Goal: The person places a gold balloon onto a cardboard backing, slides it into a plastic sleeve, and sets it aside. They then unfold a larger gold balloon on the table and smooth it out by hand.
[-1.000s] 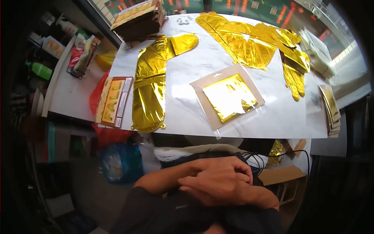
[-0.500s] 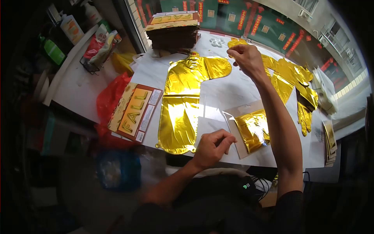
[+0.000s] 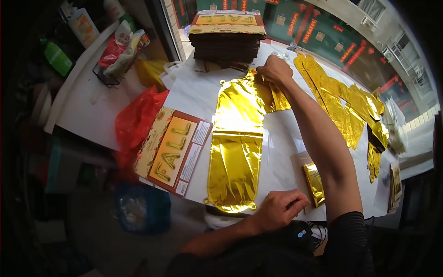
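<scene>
A flat gold foil balloon (image 3: 236, 171) lies lengthwise on the white table, with an arm sticking out at its upper right. At its top edge, close to the small tab, my right hand (image 3: 275, 68) is closed with the fingertips pinched on the foil. Part of the balloon's arm is hidden behind that hand and wrist. My left hand (image 3: 279, 210) is loosely curled by the balloon's lower right corner, apart from it, and nothing shows in its fingers. Under my right forearm is a folded gold foil packet (image 3: 315, 185), partly covered.
A card printed FALL (image 3: 173, 150) lies left of the balloon, beside a red plastic bag (image 3: 136, 124). Behind stands a tall stack of such cards (image 3: 226, 46). More gold foil balloons (image 3: 341, 99) spread along the right, near a window.
My right hand has come down from above the table onto the balloon's top edge. The view has shifted, and the folded packet is now more covered by my forearm.
</scene>
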Demonstrator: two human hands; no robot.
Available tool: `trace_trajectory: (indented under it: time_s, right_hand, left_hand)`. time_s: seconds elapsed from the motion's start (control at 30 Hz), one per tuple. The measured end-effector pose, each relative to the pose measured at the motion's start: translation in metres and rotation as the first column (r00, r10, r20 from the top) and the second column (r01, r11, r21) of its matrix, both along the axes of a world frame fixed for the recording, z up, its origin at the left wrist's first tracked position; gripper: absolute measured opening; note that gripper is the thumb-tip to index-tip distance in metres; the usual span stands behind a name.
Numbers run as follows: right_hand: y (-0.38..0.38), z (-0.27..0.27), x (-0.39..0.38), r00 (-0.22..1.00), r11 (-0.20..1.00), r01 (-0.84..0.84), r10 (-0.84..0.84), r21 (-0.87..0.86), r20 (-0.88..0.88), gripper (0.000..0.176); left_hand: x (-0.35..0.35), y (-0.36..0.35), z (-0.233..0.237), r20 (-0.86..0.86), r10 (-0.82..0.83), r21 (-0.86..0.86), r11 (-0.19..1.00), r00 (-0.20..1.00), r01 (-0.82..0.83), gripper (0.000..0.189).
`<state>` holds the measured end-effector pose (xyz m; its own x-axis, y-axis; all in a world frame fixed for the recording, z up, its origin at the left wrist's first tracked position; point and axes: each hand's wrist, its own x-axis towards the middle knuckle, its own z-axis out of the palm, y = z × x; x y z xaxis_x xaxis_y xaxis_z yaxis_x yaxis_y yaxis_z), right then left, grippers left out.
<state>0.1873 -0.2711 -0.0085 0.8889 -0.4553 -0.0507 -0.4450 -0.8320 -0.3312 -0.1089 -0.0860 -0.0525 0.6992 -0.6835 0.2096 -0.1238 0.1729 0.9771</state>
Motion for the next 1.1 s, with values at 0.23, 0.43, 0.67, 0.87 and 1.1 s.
trace_trajectory:
  time_s: [0.23,0.43,0.67,0.87,1.1]
  right_hand:
    - [-0.007,-0.007,0.007,0.996,0.99,-0.081,0.076,-0.119,-0.039,0.04]
    - [-0.021,0.0,0.002,0.996,0.993,-0.028,0.037,-0.114,0.08,0.047]
    - [-0.073,0.068,-0.098,0.942,0.972,-0.233,0.214,0.045,0.259,0.036]
    - [-0.1,0.088,-0.331,0.9,0.961,-0.169,0.059,0.22,0.432,0.032]
    - [-0.109,0.02,-0.498,0.855,0.951,0.092,-0.228,0.297,0.465,0.017]
  left_hand:
    - [-0.001,0.0,-0.002,0.053,0.011,-0.016,1.0,0.999,-0.01,0.009]
    - [-0.002,0.0,0.004,0.005,-0.003,0.041,0.999,1.0,0.003,0.011]
    - [-0.005,-0.001,-0.001,-0.063,-0.016,0.075,0.997,0.998,0.021,0.013]
    - [-0.016,-0.004,0.001,-0.02,0.085,-0.022,0.996,0.996,-0.086,0.019]
    - [-0.01,-0.071,0.04,0.789,-0.007,0.15,0.972,0.614,-0.182,0.033]
